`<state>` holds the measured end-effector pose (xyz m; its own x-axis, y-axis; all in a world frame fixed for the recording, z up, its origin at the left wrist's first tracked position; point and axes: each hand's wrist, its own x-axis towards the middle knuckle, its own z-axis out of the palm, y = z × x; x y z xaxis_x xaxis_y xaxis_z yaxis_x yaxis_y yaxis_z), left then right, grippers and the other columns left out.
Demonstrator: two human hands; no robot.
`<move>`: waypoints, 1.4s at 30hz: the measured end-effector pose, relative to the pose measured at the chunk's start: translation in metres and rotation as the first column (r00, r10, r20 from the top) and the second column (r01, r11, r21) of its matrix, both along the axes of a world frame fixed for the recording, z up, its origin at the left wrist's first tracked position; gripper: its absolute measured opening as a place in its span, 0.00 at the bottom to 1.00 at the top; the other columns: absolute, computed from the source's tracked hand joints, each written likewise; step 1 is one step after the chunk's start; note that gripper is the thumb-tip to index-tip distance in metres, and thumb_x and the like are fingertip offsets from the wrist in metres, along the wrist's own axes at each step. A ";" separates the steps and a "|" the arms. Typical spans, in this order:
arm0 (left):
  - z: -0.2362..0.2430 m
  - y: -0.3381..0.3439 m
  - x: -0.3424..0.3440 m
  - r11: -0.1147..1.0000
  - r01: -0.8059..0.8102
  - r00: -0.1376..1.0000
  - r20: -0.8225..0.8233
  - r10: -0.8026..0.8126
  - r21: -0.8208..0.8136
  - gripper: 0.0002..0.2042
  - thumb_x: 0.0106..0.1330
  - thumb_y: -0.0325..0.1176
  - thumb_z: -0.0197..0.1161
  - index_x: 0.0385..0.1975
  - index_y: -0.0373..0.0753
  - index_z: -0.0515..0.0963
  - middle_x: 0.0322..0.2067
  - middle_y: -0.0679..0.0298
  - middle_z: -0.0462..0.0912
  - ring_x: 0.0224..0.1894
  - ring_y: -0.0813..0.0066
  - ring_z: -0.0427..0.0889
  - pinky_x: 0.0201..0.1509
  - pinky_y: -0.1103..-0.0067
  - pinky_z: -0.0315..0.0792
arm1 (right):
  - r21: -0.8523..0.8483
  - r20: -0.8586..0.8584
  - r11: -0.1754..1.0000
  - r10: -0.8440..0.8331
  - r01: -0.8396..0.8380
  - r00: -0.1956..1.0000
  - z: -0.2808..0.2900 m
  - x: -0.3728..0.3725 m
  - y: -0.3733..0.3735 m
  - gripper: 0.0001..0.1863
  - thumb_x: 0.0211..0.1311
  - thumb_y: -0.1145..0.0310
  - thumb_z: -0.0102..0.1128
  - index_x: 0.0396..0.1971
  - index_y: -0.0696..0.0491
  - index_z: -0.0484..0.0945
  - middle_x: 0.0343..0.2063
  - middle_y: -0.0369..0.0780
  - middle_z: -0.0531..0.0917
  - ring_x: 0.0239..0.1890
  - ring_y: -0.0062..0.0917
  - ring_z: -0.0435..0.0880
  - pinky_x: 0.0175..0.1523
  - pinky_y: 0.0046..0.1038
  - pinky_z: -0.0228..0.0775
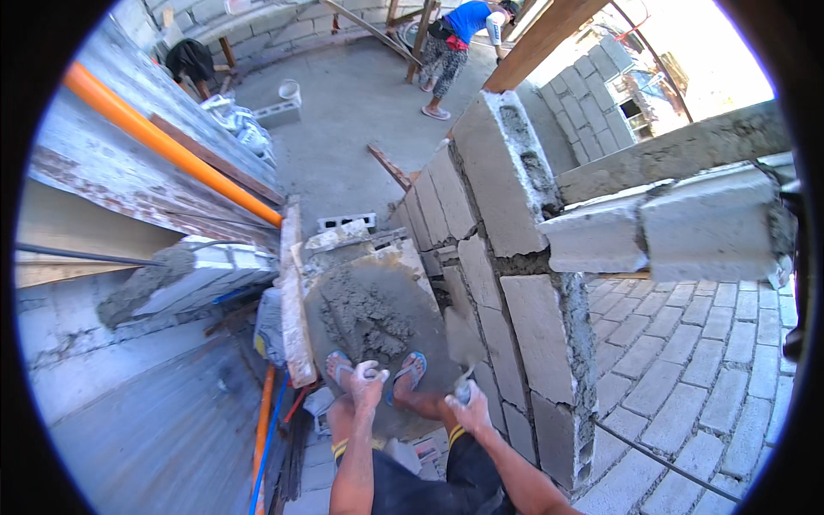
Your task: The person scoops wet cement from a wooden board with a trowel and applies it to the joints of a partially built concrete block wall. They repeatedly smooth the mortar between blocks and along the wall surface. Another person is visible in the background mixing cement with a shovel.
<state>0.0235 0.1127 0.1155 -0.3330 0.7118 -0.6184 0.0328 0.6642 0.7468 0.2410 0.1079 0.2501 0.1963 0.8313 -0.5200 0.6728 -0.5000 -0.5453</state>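
My right hand (470, 405) grips the handle of a trowel (463, 339), its grey blade raised beside a block wall (524, 326) with rough mortar joints. My left hand (367, 388) is curled closed at lower centre; I cannot make out what, if anything, is in it. Below and ahead of both hands, a heap of wet mortar (360, 309) lies on a mortar-smeared board (403, 257), with my sandalled feet at its near edge.
A co-worker (463, 26) in blue bends at the back; another person (189, 60) crouches upper left. An orange pipe (172, 146) slants along the left. A bucket (288, 90), hollow block (347, 221) and wooden post (541, 39) stand ahead. A block wall (687, 343) curves below right.
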 end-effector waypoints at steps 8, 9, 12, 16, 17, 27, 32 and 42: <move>-0.083 0.026 -0.002 0.982 -0.104 0.926 0.377 0.037 0.159 0.10 0.62 0.20 0.57 0.42 0.30 0.79 0.28 0.62 0.82 0.26 0.79 0.79 0.28 0.83 0.75 | -0.282 -0.031 0.949 0.139 -0.142 0.990 -0.187 -0.025 0.001 0.25 0.59 0.52 0.59 0.43 0.59 0.71 0.32 0.46 0.80 0.36 0.33 0.80 0.39 0.37 0.71; -0.081 0.025 0.000 0.992 -0.118 0.901 0.426 0.084 0.053 0.10 0.63 0.19 0.55 0.42 0.30 0.79 0.30 0.61 0.82 0.27 0.78 0.80 0.29 0.84 0.76 | -0.304 0.167 0.910 0.341 -0.281 0.925 -0.214 -0.029 0.009 0.23 0.59 0.53 0.58 0.42 0.58 0.71 0.32 0.47 0.80 0.37 0.36 0.80 0.40 0.38 0.71; -0.068 0.008 -0.003 0.992 -0.051 0.881 0.463 0.097 -0.112 0.12 0.68 0.22 0.48 0.45 0.34 0.78 0.27 0.62 0.82 0.23 0.79 0.79 0.25 0.82 0.73 | -0.412 0.154 0.896 0.246 -0.164 0.957 -0.276 -0.028 0.013 0.27 0.52 0.50 0.59 0.49 0.52 0.75 0.43 0.48 0.82 0.50 0.44 0.79 0.53 0.41 0.70; -0.067 -0.007 -0.011 0.971 0.210 0.956 0.233 -0.179 -0.113 0.13 0.60 0.31 0.60 0.44 0.36 0.78 0.25 0.53 0.81 0.25 0.70 0.82 0.31 0.72 0.74 | -0.328 0.085 0.938 0.145 -0.110 0.986 -0.319 0.015 -0.026 0.25 0.52 0.51 0.59 0.46 0.51 0.78 0.42 0.47 0.83 0.48 0.42 0.81 0.50 0.40 0.73; -0.072 -0.004 -0.011 0.971 0.237 0.964 0.132 -0.232 -0.019 0.14 0.59 0.32 0.61 0.44 0.37 0.78 0.26 0.53 0.81 0.27 0.68 0.82 0.33 0.72 0.74 | -0.309 0.082 0.938 0.190 -0.157 0.978 -0.329 0.027 -0.039 0.24 0.51 0.53 0.61 0.44 0.54 0.78 0.39 0.48 0.83 0.46 0.39 0.81 0.49 0.38 0.73; -0.065 0.039 -0.013 0.999 0.013 0.949 0.314 0.001 -0.044 0.16 0.59 0.25 0.61 0.47 0.30 0.74 0.33 0.62 0.80 0.35 0.76 0.79 0.40 0.81 0.74 | -0.416 0.023 0.902 0.139 -0.117 0.990 -0.450 -0.035 -0.023 0.29 0.42 0.54 0.66 0.46 0.53 0.77 0.40 0.50 0.81 0.46 0.46 0.80 0.52 0.40 0.72; -0.082 0.029 0.000 0.976 -0.216 0.936 0.279 0.213 -0.022 0.13 0.62 0.23 0.57 0.47 0.31 0.74 0.38 0.60 0.79 0.39 0.76 0.79 0.43 0.80 0.73 | -0.584 -0.241 0.811 -0.202 0.024 0.949 -0.454 -0.054 -0.010 0.10 0.49 0.67 0.62 0.28 0.58 0.75 0.16 0.39 0.75 0.15 0.28 0.75 0.21 0.32 0.69; -0.113 -0.022 -0.069 0.842 -0.537 0.639 0.680 0.359 0.061 0.12 0.67 0.29 0.49 0.46 0.32 0.72 0.36 0.58 0.78 0.34 0.72 0.79 0.37 0.78 0.75 | -0.533 -0.585 0.831 -0.497 0.158 0.641 -0.131 -0.063 0.007 0.06 0.49 0.76 0.59 0.26 0.54 0.70 0.13 0.34 0.71 0.12 0.20 0.72 0.16 0.24 0.63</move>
<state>-0.0458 0.0912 0.0023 -0.2541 0.7294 -0.6351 -0.7470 0.2691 0.6079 0.1778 0.1151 0.1189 -0.1333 0.4637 -0.8759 -0.0571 -0.8859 -0.4603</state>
